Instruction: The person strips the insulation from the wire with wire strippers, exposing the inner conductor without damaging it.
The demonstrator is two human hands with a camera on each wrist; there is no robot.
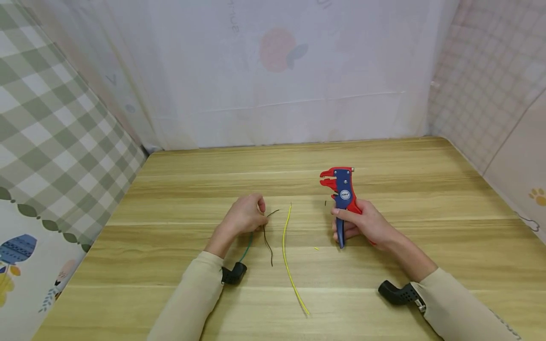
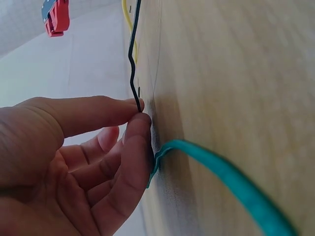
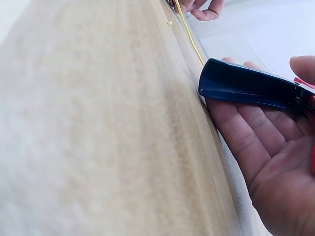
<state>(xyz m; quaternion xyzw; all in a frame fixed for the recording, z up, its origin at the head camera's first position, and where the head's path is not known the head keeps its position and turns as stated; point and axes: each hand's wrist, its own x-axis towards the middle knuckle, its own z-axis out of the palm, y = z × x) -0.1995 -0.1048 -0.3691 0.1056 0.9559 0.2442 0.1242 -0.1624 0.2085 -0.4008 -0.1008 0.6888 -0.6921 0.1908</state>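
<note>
My left hand [image 1: 244, 214] pinches a thin black wire [image 2: 132, 61] between thumb and index fingertip, low over the wooden table. In the head view, one end of that wire points up to the right and the rest trails toward me. A green wire [image 2: 224, 172] lies under this hand, its far end hidden behind the fingers. With my right hand [image 1: 370, 223] I hold a red and blue wire stripper [image 1: 343, 183] by its handles, its jaws upward and parted, with nothing between them. The blue handle [image 3: 246, 84] lies across the fingers.
Between the hands a yellow wire [image 1: 285, 251] lies lengthwise on the table [image 1: 170, 199]. A yellow scrap [image 1: 316, 248] and a short black scrap [image 1: 325, 202] lie near the stripper. A white covered wall [image 1: 204, 94] closes off the back, with a checked cloth [image 1: 55, 94] on the left.
</note>
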